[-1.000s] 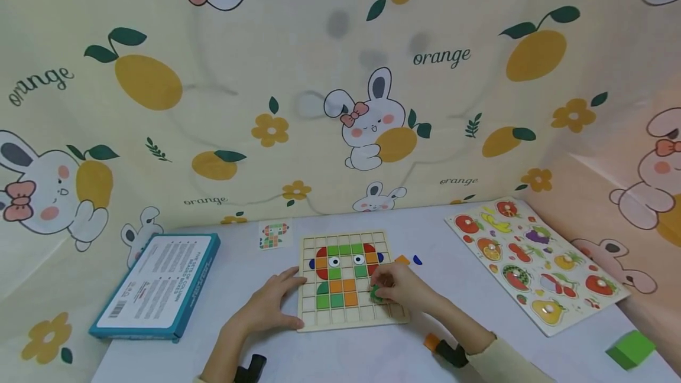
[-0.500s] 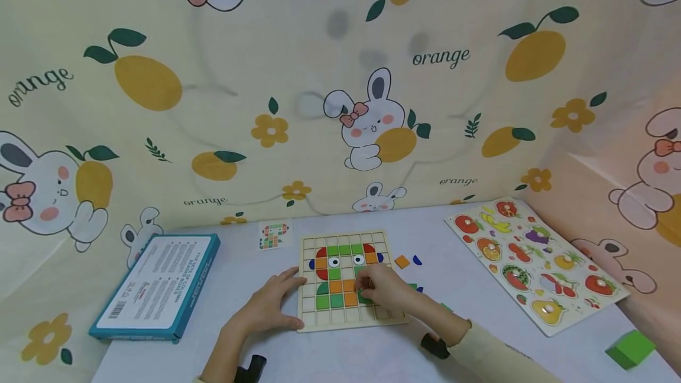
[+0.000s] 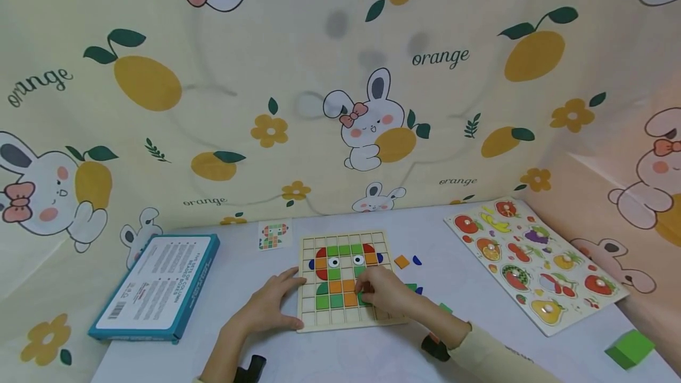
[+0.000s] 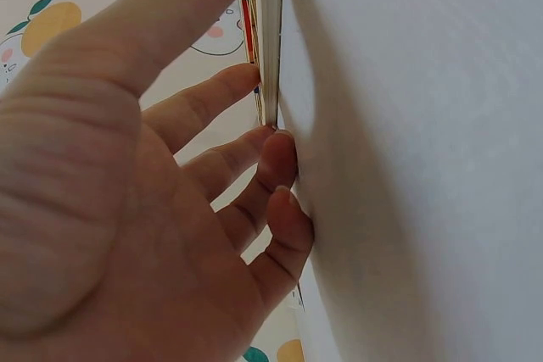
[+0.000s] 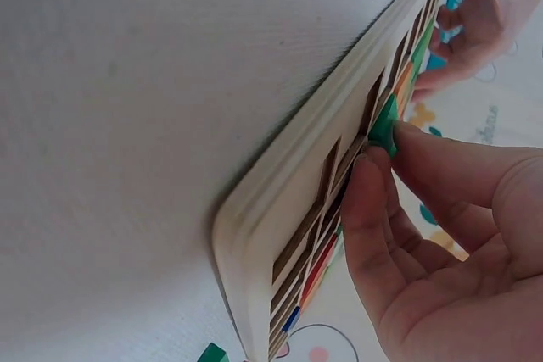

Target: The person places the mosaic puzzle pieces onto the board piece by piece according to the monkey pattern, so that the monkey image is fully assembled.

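A pale wooden grid board (image 3: 314,322) lies mid-table, holding red, orange, green, blue and eye-patterned tiles that form a figure. My right hand (image 3: 391,289) is over its lower right part. In the right wrist view the thumb and forefinger pinch a small green tile (image 5: 384,125), tilted, with its lower edge at the grid slots. Seen from the head, the fingers cover most of that tile. Along the board's left side, my left hand (image 3: 268,303) rests with fingers spread. In the left wrist view its fingertips (image 4: 246,79) touch the board's edge (image 4: 270,40).
Right of the board lie a loose orange tile (image 3: 401,261), a blue half-round tile (image 3: 417,260) and a few green pieces. A small pattern card (image 3: 275,235) is behind, a blue-edged box (image 3: 159,282) at left. A fruit puzzle board (image 3: 542,279) and green block (image 3: 630,349) stand at right.
My right hand has moved left over the board with the green tile, uncovering the loose tiles on the right, then stayed nearly still. The left hand has not moved.
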`<state>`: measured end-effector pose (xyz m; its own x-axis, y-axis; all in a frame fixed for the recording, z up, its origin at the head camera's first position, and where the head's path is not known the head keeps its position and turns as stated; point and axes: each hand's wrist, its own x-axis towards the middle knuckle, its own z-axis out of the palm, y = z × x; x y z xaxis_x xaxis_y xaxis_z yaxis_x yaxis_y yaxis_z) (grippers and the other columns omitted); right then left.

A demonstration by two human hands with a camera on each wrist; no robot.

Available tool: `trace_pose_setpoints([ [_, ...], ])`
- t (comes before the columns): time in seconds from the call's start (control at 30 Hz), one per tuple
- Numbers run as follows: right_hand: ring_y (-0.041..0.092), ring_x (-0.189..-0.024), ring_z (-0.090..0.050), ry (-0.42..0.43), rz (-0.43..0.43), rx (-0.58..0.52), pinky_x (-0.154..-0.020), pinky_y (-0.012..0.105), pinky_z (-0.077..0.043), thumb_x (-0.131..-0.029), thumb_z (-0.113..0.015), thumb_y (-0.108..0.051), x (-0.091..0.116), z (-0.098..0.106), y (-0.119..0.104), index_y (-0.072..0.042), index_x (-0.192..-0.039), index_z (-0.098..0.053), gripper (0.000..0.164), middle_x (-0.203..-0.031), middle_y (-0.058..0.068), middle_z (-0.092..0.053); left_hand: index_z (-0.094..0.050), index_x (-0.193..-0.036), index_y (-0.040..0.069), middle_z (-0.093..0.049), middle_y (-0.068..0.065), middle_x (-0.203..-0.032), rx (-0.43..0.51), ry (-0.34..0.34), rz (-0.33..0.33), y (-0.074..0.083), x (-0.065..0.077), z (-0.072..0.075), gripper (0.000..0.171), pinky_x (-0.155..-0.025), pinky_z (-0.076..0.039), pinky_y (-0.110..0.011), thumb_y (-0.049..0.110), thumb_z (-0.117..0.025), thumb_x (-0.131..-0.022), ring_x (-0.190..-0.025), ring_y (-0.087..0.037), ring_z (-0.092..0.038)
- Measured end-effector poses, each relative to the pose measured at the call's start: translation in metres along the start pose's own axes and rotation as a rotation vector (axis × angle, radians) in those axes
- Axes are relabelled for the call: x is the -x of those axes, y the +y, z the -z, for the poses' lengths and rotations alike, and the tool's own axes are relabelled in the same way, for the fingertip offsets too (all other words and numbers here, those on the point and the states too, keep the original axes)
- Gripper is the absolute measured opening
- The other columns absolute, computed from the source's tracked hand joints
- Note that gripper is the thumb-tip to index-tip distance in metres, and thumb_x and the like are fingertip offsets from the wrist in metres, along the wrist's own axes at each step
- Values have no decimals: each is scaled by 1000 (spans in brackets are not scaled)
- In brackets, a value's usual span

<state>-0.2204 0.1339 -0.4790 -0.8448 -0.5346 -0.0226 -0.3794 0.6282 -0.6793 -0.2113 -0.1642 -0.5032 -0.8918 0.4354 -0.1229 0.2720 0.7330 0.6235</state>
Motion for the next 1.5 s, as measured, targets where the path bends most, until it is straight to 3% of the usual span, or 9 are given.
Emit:
trace_pose_setpoints([
  [0.53,12,-71,-49,38,11,74,-61,22,-44,-83,-76,4,2,-5,4,-6,-91,-73,13,-78,-4,-57,-54,-143,19,-33,-11,-159,-4,1,0,-2,0,-1,91,-105,-36,-66,48,-90,-65,-142,-40,-32],
  [0.87,8,-70,-50,102,9,105,-59,23,-45,-90,-73,-9,12,7,10,-9,-94,-72,4,-78,-10,-56,-53,-144,19,-33,-11,-160,-13,-3,-1,-2,-1,-1,91,-106,-36,-66,49,-90,-66,-142,-40,-32],
  [1.3,13,-68,-51,259,-164,47,-57,24,-45,-89,-73,-6,50,44,48,-7,-93,-72,4,-78,-7,-59,-53,-144,19,-33,-11,-159,-10,-5,6,-2,-1,-2,92,-107,-35,-65,49,-90,-65,-143,-40,-32],
  [1.5,14,-69,-49,227,-235,48,-57,24,-42,-87,-74,-6,72,56,66,-10,-90,-71,6,-77,-5,-57,-54,-143,20,-33,-11,-160,-8,-5,9,0,-1,-2,92,-108,-35,-64,49,-91,-64,-143,-40,-32],
])
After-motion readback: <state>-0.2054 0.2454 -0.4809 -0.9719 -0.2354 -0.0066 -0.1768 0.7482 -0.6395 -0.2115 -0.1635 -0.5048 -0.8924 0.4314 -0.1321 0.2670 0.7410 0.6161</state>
